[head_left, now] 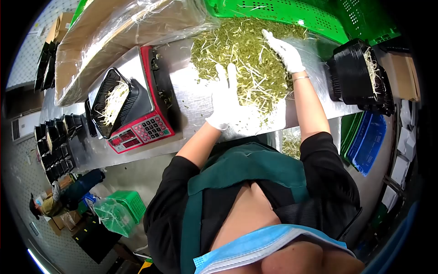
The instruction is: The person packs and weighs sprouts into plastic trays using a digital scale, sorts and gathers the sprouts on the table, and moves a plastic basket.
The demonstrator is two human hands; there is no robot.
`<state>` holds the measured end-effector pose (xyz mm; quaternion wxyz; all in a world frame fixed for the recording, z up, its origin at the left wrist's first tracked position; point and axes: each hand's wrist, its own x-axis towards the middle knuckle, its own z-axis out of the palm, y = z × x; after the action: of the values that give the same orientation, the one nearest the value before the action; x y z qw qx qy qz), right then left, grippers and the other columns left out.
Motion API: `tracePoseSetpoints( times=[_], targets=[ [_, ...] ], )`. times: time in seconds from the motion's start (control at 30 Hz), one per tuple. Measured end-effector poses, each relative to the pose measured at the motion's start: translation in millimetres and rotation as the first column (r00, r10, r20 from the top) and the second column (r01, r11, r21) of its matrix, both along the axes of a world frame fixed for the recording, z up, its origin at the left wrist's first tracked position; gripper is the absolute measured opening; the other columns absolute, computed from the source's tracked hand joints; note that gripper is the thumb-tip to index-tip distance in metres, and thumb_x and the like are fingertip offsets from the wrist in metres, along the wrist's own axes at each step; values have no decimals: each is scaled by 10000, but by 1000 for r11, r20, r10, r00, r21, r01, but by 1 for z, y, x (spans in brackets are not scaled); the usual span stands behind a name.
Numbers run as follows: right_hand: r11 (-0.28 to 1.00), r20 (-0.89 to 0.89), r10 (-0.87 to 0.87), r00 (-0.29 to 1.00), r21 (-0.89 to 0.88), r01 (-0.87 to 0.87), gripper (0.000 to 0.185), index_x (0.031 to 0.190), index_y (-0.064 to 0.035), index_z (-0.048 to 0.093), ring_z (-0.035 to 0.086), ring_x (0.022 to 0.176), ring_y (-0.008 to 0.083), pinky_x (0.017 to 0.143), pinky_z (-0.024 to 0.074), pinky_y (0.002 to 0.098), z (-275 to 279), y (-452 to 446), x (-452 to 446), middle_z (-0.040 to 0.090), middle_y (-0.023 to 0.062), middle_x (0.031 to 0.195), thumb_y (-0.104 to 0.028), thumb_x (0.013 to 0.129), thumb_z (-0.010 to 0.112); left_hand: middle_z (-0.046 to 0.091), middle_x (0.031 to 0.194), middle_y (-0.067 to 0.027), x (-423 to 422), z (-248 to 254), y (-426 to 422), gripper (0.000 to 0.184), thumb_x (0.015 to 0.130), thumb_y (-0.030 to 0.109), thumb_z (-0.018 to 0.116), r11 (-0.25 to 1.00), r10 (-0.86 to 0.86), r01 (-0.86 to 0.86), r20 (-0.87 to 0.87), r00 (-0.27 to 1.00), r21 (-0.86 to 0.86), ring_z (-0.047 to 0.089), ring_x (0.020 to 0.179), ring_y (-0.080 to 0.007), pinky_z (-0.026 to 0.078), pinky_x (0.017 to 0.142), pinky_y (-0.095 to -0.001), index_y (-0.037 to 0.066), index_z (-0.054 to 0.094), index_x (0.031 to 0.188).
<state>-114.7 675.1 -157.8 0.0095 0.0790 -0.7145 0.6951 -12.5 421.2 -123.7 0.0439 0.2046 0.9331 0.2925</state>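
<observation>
On the metal table lies a heap of green seed hulls mixed with pale bean sprouts (255, 64). My left hand (223, 102), in a white glove, is at the heap's near left edge, fingers stretched out and some of them at the hulls. Bright glare hides part of its outline. My right hand (285, 52), gloved too, lies along the heap's right side with fingers extended. Neither hand shows anything gripped. To the left, a black plastic tray (112, 104) with sprouts in it rests on a red weighing scale (150, 128).
Stacked black trays (351, 73) with sprouts on top stand at the table's right end. Several filled black trays (54, 141) sit at far left. Green crates (283, 18) and a plastic-lined box (105, 45) border the back. A co-worker (59, 198) is at lower left.
</observation>
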Motion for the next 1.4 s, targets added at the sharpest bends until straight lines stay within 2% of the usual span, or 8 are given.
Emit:
tracePoseSetpoints(
  times=[0.17,0.23,0.3,0.5,0.73,0.87,1.13,1.4],
  targets=[
    [992,284,122,951,2,-128,372,1219,44,586,481,1250,170,1103,299,312,7,39,43,556,106,1323,-197,940,537,74,1486,-378,18,-20,43,1309,626,689,690,965,-253,258,-88,963,49,157,1367,-528,152,1104,-583,-59,31,1475],
    [439,155,540,827,-891,-119,332,1192,36,606,544,1173,182,1058,371,316,-64,97,77,598,106,1261,-165,940,525,105,1477,-381,45,-12,82,1278,654,653,695,888,-441,446,69,895,-114,139,1375,-522,146,1110,-582,-90,37,1460],
    [953,147,-19,989,303,-27,308,1168,20,625,572,1118,186,1000,422,307,-13,119,161,630,106,1201,-159,940,523,141,1468,-380,82,-17,120,1246,652,626,711,845,-530,534,103,842,-23,225,1352,-513,214,1091,-578,-45,62,1477],
    [755,582,-628,516,295,586,406,1257,41,554,562,1093,162,1011,384,291,66,163,390,590,100,1249,-228,956,506,216,1482,-297,109,16,177,970,757,398,730,322,-944,941,-44,328,106,453,1186,-467,374,993,-504,103,175,1496],
    [679,355,-733,580,431,595,440,1321,65,475,513,1188,185,1031,373,296,52,137,408,536,131,1320,-87,923,583,488,1318,-217,-31,26,35,629,752,227,698,977,46,75,-537,843,201,424,1244,-380,280,1080,-486,-2,490,1300],
    [807,7,-481,877,393,440,360,1236,39,568,542,1172,207,1021,396,310,64,79,212,572,157,1280,-76,897,603,244,1485,-288,-118,-29,-47,815,917,451,523,811,581,-565,-308,753,151,234,1376,-422,135,1152,-458,-95,210,1435],
    [204,-229,-855,465,676,708,581,1032,-71,674,660,867,333,768,508,405,12,63,-45,697,160,924,-595,785,621,335,1431,-306,-163,-20,-27,807,927,562,410,842,538,-539,-45,842,-12,270,1381,-375,145,1157,-440,-104,333,1377],
    [820,-185,-404,896,362,444,473,1087,-89,688,663,985,200,851,483,264,-16,-53,-92,673,107,1122,-487,839,628,409,1379,-308,-178,-25,10,735,913,541,447,930,364,-366,-87,927,-10,362,1329,-387,173,1151,-427,-19,366,1384]
  ],
)
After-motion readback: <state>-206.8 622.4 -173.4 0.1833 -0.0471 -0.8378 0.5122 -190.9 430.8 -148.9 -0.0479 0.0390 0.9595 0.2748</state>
